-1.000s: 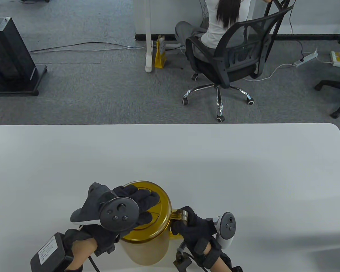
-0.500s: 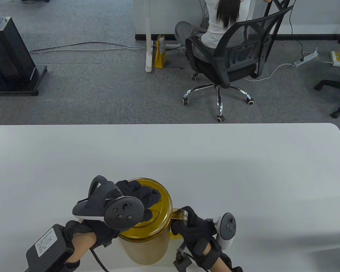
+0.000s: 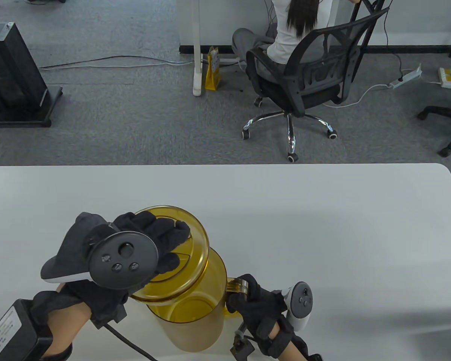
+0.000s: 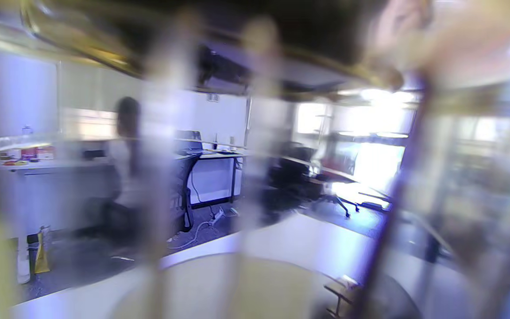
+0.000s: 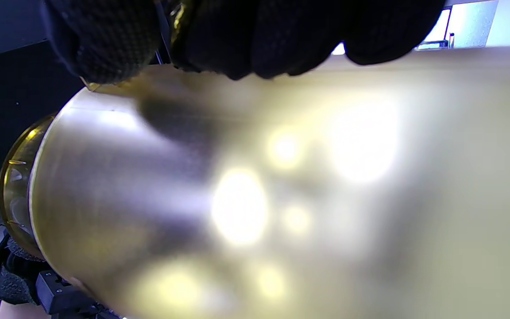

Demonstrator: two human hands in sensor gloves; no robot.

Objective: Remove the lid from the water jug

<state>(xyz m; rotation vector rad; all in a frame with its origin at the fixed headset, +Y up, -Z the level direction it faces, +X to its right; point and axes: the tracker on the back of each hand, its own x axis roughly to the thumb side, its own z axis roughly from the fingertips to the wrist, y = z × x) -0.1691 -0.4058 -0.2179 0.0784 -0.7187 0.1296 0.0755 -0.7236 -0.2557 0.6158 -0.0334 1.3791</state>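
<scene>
A yellow translucent water jug [image 3: 195, 323] stands near the table's front edge, its mouth showing. The round yellow lid [image 3: 188, 259] is lifted off and held up and to the left of the jug, tilted. My left hand [image 3: 150, 240] grips the lid from above, fingers curled over its top. My right hand [image 3: 253, 301] is wrapped round the jug's handle [image 3: 236, 284] on the jug's right side. The right wrist view is filled by the jug wall [image 5: 255, 195], with my gloved fingers [image 5: 246, 35] at the top. The left wrist view is blurred, looking through the lid [image 4: 255, 177].
The white table [image 3: 323, 225] stretches out behind and to the right of the jug. Beyond its far edge, a person sits on a black office chair [image 3: 304, 82]. A black cabinet [image 3: 11, 75] stands on the carpet at the far left.
My left hand has lifted the lid off the jug and carried it up and to the left, uncovering the jug's mouth. My right hand has stayed on the handle.
</scene>
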